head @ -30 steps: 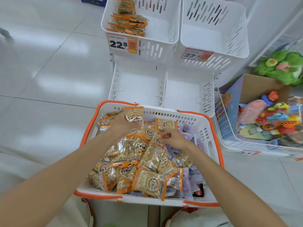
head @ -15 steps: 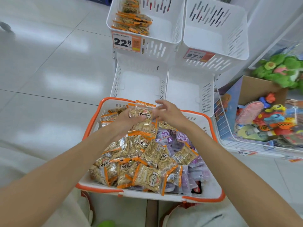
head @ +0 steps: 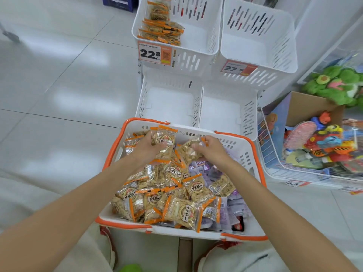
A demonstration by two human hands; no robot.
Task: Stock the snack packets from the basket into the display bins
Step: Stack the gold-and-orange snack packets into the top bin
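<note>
Both your hands grip snack packets at the basket's far end.
Your left hand (head: 146, 147) curls round a stack of orange-edged packets (head: 164, 141); your right hand (head: 212, 152) pinches a blurred single packet (head: 187, 151). Below, the basket (head: 238, 148) is heaped with more; the upper-left bin (head: 198, 39) holds several.

Snack packets (head: 182, 211) in the basket (head: 196, 233) up front; display bins (head: 169, 103) just behind, two rows; more packets (head: 163, 32) in the far-left bin (head: 196, 42); toys (head: 322, 142) off right.
</note>
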